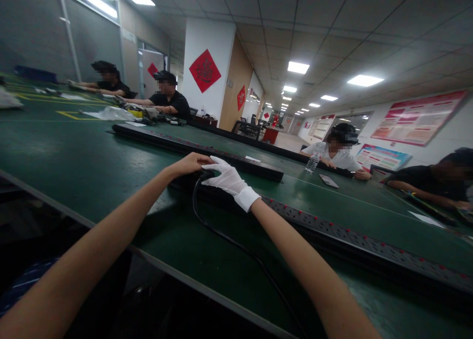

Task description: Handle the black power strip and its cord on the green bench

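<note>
Cable (227, 236) curving over green table (111, 181), lower end out of frame. Left hand (189, 164), bare, and right hand (228, 180), white-gloved, meeting above cable's upper end at left end of near strip (332, 226); fingers bent, contact hidden, cannot tell if either grasps. Right wrist blocks part of near strip; strip's right end cut off. Far strip (185, 146) just beyond hands. Farther: phone (328, 181), bottle (312, 162), blurry clutter (151, 113), seated people.

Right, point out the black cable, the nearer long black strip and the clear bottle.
Black cable (236, 243): head view, middle of its loose length.
Nearer long black strip (364, 243): head view, its red-dotted top face.
Clear bottle (313, 162): head view, middle of its body.
</note>
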Demonstrator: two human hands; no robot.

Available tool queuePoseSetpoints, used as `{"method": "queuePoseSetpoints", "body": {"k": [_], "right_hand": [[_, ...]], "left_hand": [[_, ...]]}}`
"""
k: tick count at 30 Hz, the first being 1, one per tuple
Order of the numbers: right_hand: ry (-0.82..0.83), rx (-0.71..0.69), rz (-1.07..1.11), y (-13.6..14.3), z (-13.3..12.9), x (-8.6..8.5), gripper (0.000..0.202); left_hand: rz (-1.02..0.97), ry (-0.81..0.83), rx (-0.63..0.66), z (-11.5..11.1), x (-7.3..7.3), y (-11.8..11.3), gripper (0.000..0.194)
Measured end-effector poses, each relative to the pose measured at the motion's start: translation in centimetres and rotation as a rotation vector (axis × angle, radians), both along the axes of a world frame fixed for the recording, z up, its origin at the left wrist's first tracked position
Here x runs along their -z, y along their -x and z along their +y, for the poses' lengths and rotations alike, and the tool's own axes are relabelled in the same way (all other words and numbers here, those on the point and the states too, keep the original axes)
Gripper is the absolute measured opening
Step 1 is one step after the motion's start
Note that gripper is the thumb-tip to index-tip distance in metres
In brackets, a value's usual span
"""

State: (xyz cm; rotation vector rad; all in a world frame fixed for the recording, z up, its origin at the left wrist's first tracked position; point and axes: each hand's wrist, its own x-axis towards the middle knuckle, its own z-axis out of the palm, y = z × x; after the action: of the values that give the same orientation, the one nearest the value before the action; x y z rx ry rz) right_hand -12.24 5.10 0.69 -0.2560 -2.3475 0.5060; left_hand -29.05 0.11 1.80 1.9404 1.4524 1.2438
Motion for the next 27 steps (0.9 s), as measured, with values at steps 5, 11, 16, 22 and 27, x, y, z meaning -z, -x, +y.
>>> {"method": "queuePoseSetpoints", "body": {"k": [5, 11, 16, 22, 27], "right_hand": [[0.021, -0.05, 0.025, -0.1, 0.0, -0.2, 0.045], [0.009, -0.039, 0.022, -0.1, -0.2, -0.2, 0.044], [0.019, -0.048, 0.029, -0.2, -0.2, -0.1, 0.043], [0.047, -0.036, 0.009, -0.2, -0.4, -0.3, 0.043], [0.068, -0.048, -0.001, -0.2, -0.2, -0.2, 0.045]], "left_hand": [[-0.037, -0.051, -0.045, -0.1, 0.0, -0.2, 0.031], [-0.026, -0.079, -0.085, -0.1, 0.0, -0.1, 0.028], [-0.02, -0.067, -0.085, 0.1, 0.3, 0.1, 0.028], [0.002, -0.094, -0.077, 0.8, 0.8, 0.6, 0.027], [0.023, -0.056, -0.093, 1.4, 1.2, 1.2, 0.03]]}}
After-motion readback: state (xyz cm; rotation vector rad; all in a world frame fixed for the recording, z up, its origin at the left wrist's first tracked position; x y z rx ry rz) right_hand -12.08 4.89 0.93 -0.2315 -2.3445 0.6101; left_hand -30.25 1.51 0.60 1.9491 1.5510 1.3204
